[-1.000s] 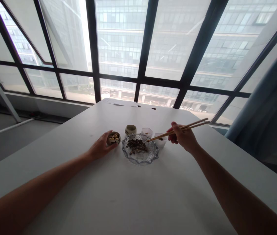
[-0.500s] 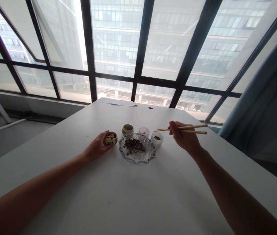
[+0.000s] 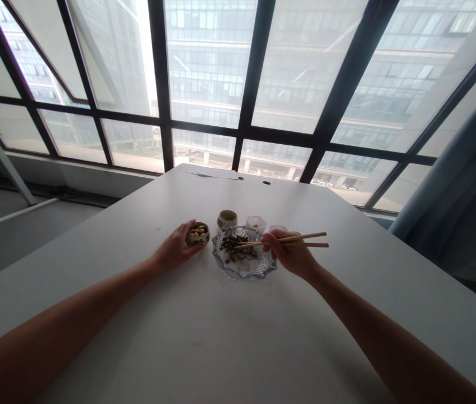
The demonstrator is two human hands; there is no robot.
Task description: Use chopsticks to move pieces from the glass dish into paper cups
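Note:
A small patterned cup of nuts (image 3: 198, 234) stands left of the glass bowl, and my left hand (image 3: 174, 245) is wrapped round its left side. My right hand (image 3: 289, 252) grips a pair of wooden chopsticks (image 3: 305, 240). Their tips reach into the dark dried pieces (image 3: 238, 247) in the clear glass bowl (image 3: 245, 275). Whether the tips hold a piece is too small to tell. Behind the bowl stand a second patterned cup (image 3: 227, 220) and a translucent small cup (image 3: 256, 224). Another translucent cup (image 3: 278, 229) is partly hidden behind my right hand.
The white table (image 3: 196, 331) reaches to tall windows with black frames. A sheet of paper (image 3: 208, 171) lies at its far edge beside two dark holes. A blue curtain (image 3: 452, 174) hangs at the right, a white metal frame (image 3: 10, 168) stands at the left.
My right hand has moved left with the chopsticks, from beyond the right translucent cup to over the glass bowl. My left hand still holds the nut cup. The view has shifted slightly.

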